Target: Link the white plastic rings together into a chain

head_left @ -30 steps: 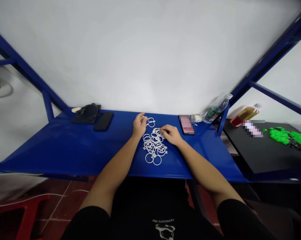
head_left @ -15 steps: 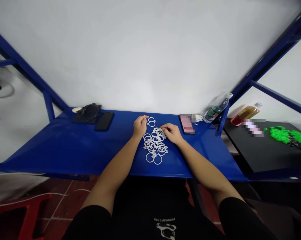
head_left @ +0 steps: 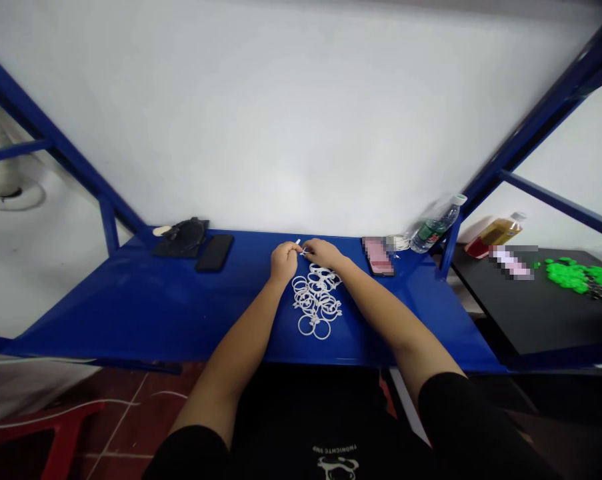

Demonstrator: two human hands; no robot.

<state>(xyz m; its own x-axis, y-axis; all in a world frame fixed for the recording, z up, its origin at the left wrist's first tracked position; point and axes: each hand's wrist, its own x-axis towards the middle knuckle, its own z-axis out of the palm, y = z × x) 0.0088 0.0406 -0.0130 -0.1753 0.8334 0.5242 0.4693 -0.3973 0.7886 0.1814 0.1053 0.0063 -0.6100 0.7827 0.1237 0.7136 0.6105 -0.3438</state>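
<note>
A heap of several white plastic rings [head_left: 317,300] lies on the blue table [head_left: 155,307] in front of me. My left hand [head_left: 283,259] and my right hand [head_left: 323,253] meet just beyond the heap's far end. Both hands are closed in a pinch on one small white ring piece [head_left: 301,248] held between their fingertips. The piece is mostly hidden by my fingers.
A black phone [head_left: 215,252] and a black pouch [head_left: 181,237] lie at the table's back left. A pink phone [head_left: 379,255] and a tilted water bottle [head_left: 435,224] sit at the back right. A black side table [head_left: 531,307] carries green parts [head_left: 575,277] and another bottle [head_left: 495,232].
My right hand left the heap and moved up and left to meet my left hand. Both now pinch the ring piece that lay beyond the heap. The camera shifted slightly.
</note>
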